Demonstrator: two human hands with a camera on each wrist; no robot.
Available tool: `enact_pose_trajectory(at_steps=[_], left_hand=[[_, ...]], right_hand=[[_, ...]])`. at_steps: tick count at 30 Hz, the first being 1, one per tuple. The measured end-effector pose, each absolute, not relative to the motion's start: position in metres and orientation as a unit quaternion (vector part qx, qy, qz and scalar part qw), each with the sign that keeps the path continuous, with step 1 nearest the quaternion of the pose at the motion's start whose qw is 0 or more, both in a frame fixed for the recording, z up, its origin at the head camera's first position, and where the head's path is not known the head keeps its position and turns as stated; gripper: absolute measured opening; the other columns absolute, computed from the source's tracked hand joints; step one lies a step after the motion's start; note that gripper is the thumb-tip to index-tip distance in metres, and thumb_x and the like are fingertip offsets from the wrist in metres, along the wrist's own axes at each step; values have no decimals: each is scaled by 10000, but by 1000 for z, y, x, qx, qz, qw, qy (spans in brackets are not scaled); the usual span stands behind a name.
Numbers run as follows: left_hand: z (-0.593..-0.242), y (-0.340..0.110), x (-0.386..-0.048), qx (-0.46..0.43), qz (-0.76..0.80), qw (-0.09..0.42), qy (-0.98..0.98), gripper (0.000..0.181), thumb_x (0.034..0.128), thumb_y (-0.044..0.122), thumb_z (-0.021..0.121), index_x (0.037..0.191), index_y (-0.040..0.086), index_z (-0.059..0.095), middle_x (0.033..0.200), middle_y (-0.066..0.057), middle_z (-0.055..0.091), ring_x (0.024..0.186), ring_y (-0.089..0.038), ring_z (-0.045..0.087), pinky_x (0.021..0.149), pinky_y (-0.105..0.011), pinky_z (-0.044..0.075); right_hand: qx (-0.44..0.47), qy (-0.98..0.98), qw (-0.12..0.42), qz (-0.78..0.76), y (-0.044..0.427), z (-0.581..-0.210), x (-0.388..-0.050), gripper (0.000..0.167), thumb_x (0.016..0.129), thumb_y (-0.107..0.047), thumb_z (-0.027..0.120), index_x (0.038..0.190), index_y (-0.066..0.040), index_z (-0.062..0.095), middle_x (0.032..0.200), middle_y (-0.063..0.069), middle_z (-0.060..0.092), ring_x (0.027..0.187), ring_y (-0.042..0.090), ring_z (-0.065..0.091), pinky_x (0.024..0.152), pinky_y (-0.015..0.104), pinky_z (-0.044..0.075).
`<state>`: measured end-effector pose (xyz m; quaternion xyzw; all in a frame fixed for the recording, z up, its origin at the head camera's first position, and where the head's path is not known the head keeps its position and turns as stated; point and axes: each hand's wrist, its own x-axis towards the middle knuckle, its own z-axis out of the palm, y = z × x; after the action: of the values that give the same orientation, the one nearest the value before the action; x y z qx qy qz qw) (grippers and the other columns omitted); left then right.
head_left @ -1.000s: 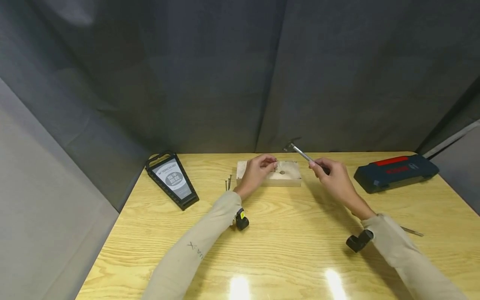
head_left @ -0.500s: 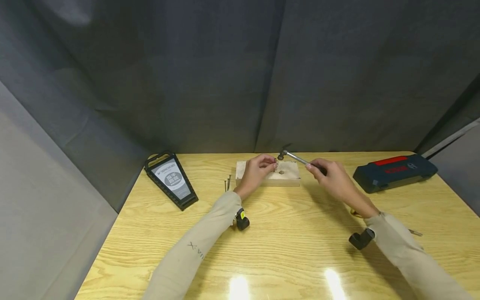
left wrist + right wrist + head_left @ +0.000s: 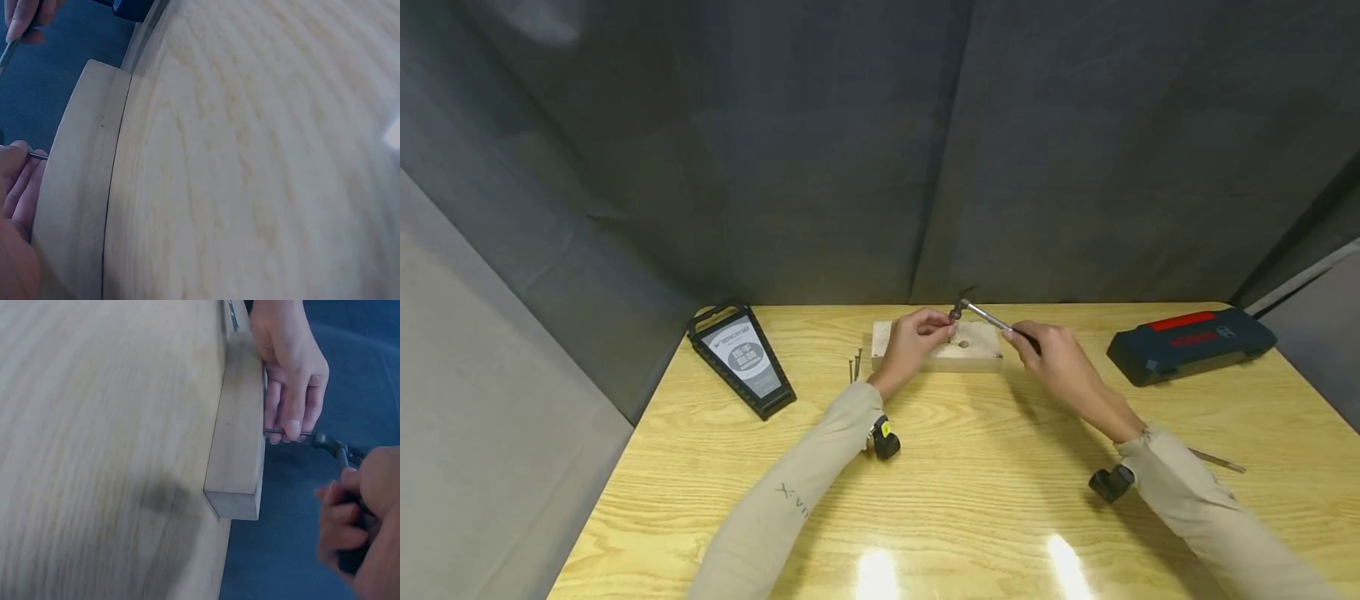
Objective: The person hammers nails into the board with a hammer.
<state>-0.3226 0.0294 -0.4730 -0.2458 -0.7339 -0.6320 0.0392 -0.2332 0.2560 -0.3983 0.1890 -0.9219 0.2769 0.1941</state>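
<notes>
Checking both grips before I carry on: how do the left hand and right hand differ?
The left hand pinches a thin nail, while the right hand grips the hammer. In the head view, the left hand is over the wooden block; the right hand is to the block's right. Both come out of beige sleeves.

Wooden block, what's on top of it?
On the block, the left hand pinches an upright nail near a dark round spot. Whatever lies beneath the hand is covered.
</notes>
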Motion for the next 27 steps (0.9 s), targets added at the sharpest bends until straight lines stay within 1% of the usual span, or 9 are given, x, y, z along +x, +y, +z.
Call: enact_pose_trajectory(at_steps=[2,6,8,12,17,23,25,27], left_hand=[[-473,30,-323,-247,-632,37,-734,147,974,42,741,1111,-11,732,1097,-162,769,986,-256,769,825,-240,632],[-473,30,-323,-248,-636,32,-730,167,978,37,734,1132,-27,726,1110,-164,767,998,-254,767,839,-242,631],[-474,29,-323,-248,-637,32,-729,170,979,37,733,1135,-29,724,1111,-162,765,1001,-253,765,845,-244,630],[-473,28,-322,-246,-639,35,-728,155,976,40,737,1122,-14,730,1103,-161,761,1000,-246,762,855,-252,628],[-473,26,-322,-240,-646,24,-724,173,973,51,746,1137,-2,732,1113,-161,759,1006,-235,755,843,-244,618],[-472,24,-324,-236,-654,4,-718,190,977,57,744,1161,13,728,1136,-153,752,1017,-228,745,821,-222,598],[-472,24,-324,-235,-652,0,-721,194,974,55,746,1164,18,729,1137,-147,753,1009,-213,740,821,-217,594],[-472,23,-323,-233,-649,-7,-725,202,977,61,745,1175,25,730,1143,-140,754,1001,-197,734,819,-218,592]], right_hand=[[182,-927,185,270,258,-399,-232,203,1084,-152,598,1012,-10,726,617,-6,486,456,88,354,415,251,308],[178,-918,214,281,261,-396,-233,229,1086,-179,600,1029,-3,735,623,13,496,454,94,359,417,259,310],[181,-918,217,280,262,-397,-234,218,1081,-177,610,1015,-11,734,628,15,503,462,88,366,430,256,320],[184,-925,201,267,261,-404,-236,186,1073,-177,626,1024,-38,739,656,6,525,487,92,382,455,258,332],[176,-925,190,278,259,-409,-234,203,1073,-184,626,1063,-19,743,669,13,554,491,115,402,458,269,343],[185,-925,183,277,257,-399,-234,203,1082,-180,609,1006,-38,732,646,9,515,480,93,369,460,268,322],[194,-921,193,279,256,-391,-234,204,1080,-171,612,997,-28,732,643,11,515,472,79,362,452,261,321],[199,-910,220,291,256,-382,-234,190,1069,-146,626,1005,-3,733,653,22,537,473,74,369,445,247,319]])
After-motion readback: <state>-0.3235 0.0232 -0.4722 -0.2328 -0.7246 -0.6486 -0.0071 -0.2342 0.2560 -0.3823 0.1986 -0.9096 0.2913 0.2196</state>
